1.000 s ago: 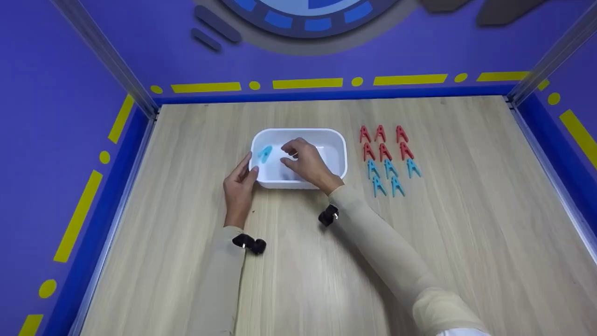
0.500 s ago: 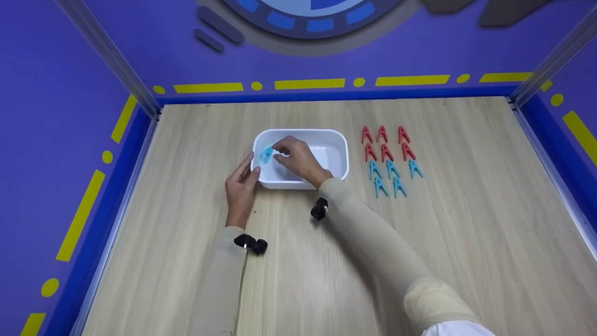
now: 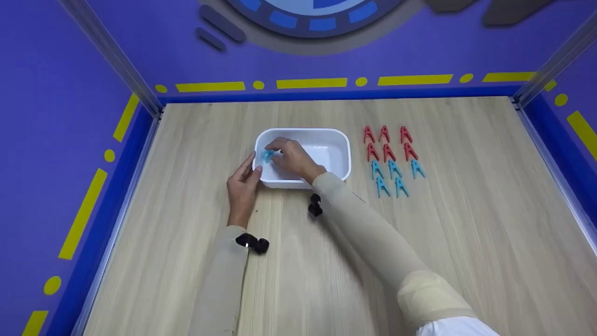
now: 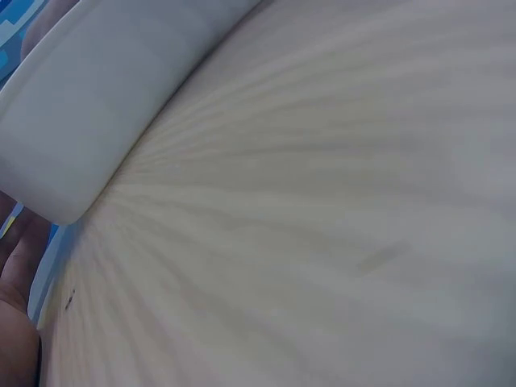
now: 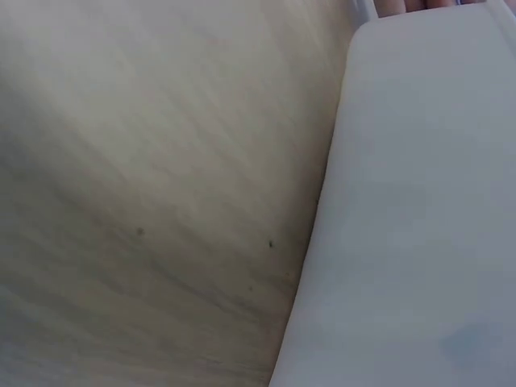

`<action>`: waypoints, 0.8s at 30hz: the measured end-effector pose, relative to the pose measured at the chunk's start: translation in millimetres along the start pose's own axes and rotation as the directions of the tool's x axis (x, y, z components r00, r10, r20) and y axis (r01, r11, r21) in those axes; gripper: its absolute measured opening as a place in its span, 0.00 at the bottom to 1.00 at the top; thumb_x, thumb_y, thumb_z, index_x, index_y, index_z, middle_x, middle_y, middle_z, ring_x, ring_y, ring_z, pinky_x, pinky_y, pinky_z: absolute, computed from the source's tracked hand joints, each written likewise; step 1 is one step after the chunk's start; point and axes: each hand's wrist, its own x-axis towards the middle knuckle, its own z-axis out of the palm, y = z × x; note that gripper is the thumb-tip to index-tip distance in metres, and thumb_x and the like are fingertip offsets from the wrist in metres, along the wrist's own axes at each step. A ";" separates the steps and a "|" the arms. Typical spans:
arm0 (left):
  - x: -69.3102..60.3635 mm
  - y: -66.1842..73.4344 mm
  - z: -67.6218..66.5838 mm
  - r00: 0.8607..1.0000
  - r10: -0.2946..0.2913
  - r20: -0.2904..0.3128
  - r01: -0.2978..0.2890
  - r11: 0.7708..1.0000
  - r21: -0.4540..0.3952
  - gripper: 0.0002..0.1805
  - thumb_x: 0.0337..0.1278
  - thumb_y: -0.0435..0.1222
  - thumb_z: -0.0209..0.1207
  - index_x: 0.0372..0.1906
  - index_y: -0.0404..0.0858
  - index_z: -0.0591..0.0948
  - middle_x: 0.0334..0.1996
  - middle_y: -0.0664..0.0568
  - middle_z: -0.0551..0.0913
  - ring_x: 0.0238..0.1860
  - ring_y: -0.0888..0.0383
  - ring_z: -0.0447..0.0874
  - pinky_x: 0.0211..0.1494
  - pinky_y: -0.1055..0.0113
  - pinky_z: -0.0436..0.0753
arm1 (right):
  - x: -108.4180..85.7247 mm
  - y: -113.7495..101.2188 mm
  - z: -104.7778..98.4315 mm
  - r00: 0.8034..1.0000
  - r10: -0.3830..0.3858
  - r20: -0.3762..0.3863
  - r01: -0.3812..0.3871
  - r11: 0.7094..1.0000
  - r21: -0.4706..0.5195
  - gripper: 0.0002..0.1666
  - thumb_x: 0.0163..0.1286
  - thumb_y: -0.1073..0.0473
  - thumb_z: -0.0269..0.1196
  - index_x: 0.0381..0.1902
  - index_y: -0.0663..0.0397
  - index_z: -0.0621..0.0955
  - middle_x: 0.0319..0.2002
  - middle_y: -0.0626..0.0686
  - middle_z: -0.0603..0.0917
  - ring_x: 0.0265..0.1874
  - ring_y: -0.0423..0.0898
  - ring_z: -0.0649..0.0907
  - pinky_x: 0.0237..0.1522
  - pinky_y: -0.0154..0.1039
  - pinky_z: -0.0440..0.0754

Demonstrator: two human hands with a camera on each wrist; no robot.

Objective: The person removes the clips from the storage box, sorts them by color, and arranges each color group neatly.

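Note:
In the head view, a white plastic basin (image 3: 333, 179) stands on the table. My left hand (image 3: 242, 190) holds its left end, fingers along the outer wall and thumb at the rim near the front corner. My right hand (image 3: 295, 159) reaches down into the basin. Its thumb and index finger close around a light-blue clothespin (image 3: 267, 156), which they partly hide. The left wrist view shows the basin's outer wall (image 4: 89, 105) and part of a hand (image 4: 18, 266). The right wrist view mostly shows the basin wall (image 5: 419, 161), with fingertips (image 5: 393, 7) beyond it.
Right of the basin lie several red clothespins (image 3: 388, 152) in two rows. Several blue clothespins (image 3: 394, 169) lie nearer me in two rows. Purple panels with yellow marks (image 3: 311, 83) bound the wooden table (image 3: 466, 210) at the back and sides.
My right hand has moved left inside the basin, from apart from the blue clothespin to around it. My left hand has stayed at the basin's left end.

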 end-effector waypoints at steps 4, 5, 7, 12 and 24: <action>0.9 0.4 0.8 1.000 0.003 0.000 -0.003 1.000 -0.011 0.25 0.74 0.34 0.66 0.72 0.40 0.80 0.71 0.50 0.79 0.71 0.58 0.76 0.70 0.66 0.78 | 0.4 -0.5 1.0 0.999 -0.035 0.028 0.037 0.997 -0.072 0.18 0.75 0.72 0.65 0.60 0.63 0.86 0.56 0.58 0.88 0.60 0.52 0.84 0.67 0.41 0.78; 1.3 0.4 0.8 1.000 0.004 0.002 -0.004 1.000 -0.009 0.25 0.74 0.34 0.66 0.72 0.40 0.80 0.71 0.49 0.79 0.71 0.57 0.76 0.70 0.66 0.77 | 0.3 -0.5 1.2 0.999 -0.038 0.034 0.041 0.995 -0.089 0.18 0.75 0.72 0.65 0.61 0.62 0.86 0.57 0.58 0.88 0.60 0.52 0.84 0.68 0.41 0.77; 1.5 0.9 0.7 1.000 0.004 0.004 -0.004 1.000 -0.008 0.25 0.74 0.35 0.66 0.71 0.40 0.80 0.71 0.49 0.79 0.72 0.56 0.76 0.70 0.66 0.77 | 0.2 -0.4 1.3 0.999 -0.032 0.043 0.037 0.993 -0.111 0.19 0.74 0.72 0.65 0.60 0.62 0.86 0.57 0.57 0.87 0.61 0.52 0.83 0.69 0.40 0.76; 1.8 0.7 0.7 1.000 0.000 0.003 0.000 1.000 -0.004 0.24 0.74 0.34 0.66 0.72 0.41 0.80 0.71 0.49 0.79 0.71 0.56 0.76 0.70 0.67 0.77 | -1.0 -0.5 0.6 0.999 0.019 0.037 -0.015 0.994 -0.111 0.18 0.74 0.73 0.63 0.58 0.61 0.88 0.56 0.58 0.84 0.59 0.51 0.83 0.67 0.38 0.77; -0.1 0.2 0.4 1.000 0.021 0.001 -0.021 1.000 0.001 0.25 0.74 0.33 0.65 0.72 0.40 0.80 0.71 0.48 0.79 0.72 0.56 0.76 0.70 0.66 0.78 | -4.6 3.3 0.2 0.993 0.105 -0.049 -0.109 0.991 -0.077 0.07 0.77 0.70 0.60 0.43 0.64 0.86 0.43 0.58 0.83 0.43 0.52 0.83 0.51 0.42 0.83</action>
